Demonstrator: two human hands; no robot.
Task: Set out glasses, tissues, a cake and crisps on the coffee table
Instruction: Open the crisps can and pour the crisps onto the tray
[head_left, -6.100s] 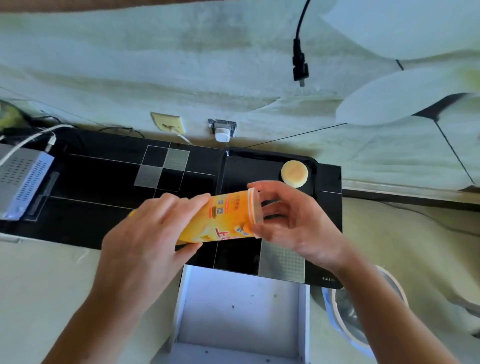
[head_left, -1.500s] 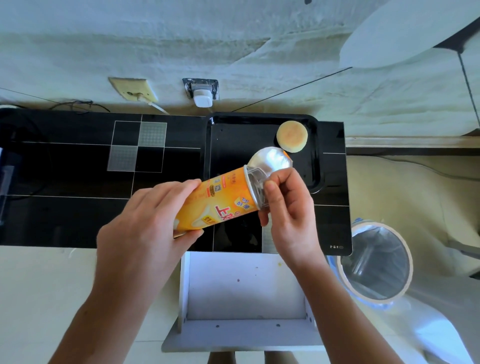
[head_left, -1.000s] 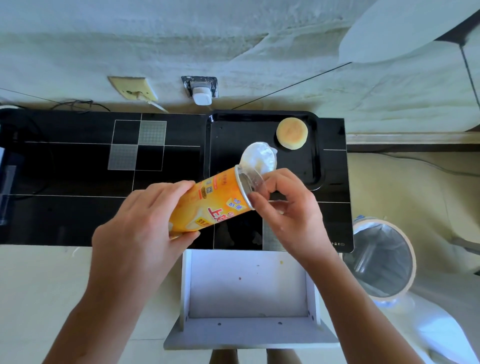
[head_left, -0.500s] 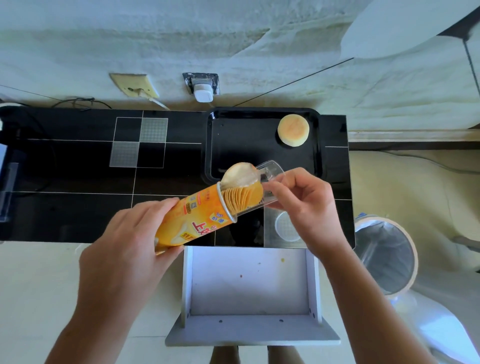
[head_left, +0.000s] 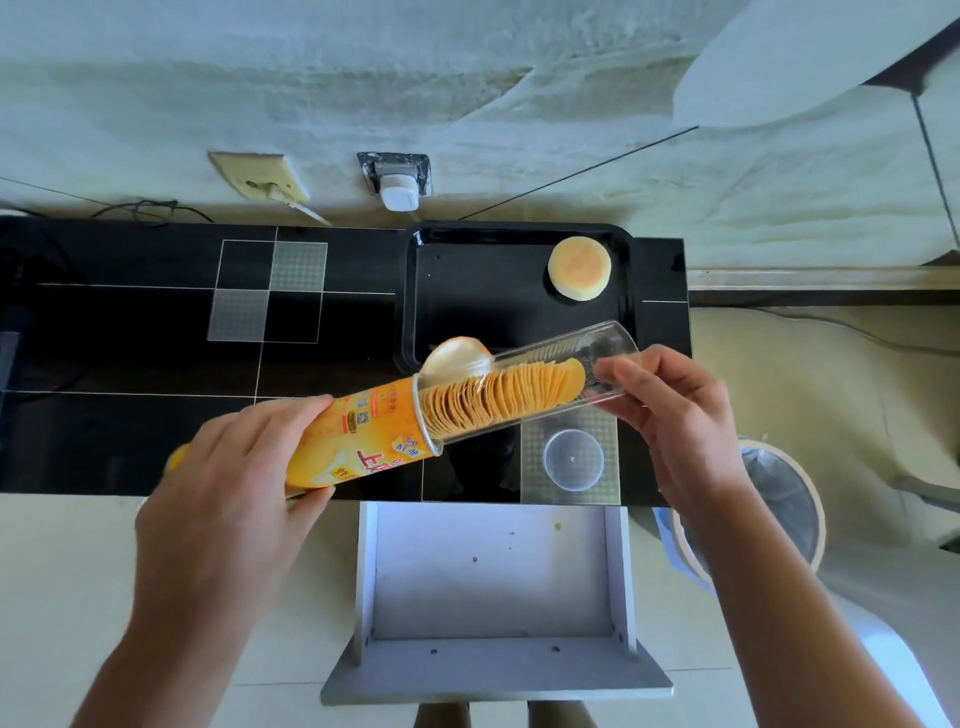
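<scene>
my crisp can (head_left: 358, 441): orange-yellow, red lettering | crisps (head_left: 498, 400): golden | sleeve (head_left: 576, 374): clear | desk (head_left: 130, 364): glossy black, white lines, grey dotted squares | tray (head_left: 478, 296): black | cake (head_left: 579, 267): pale, golden-brown top

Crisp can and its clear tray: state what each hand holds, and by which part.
Left hand grips the can round its lower body. Right hand pinches the tray at its far end.
</scene>
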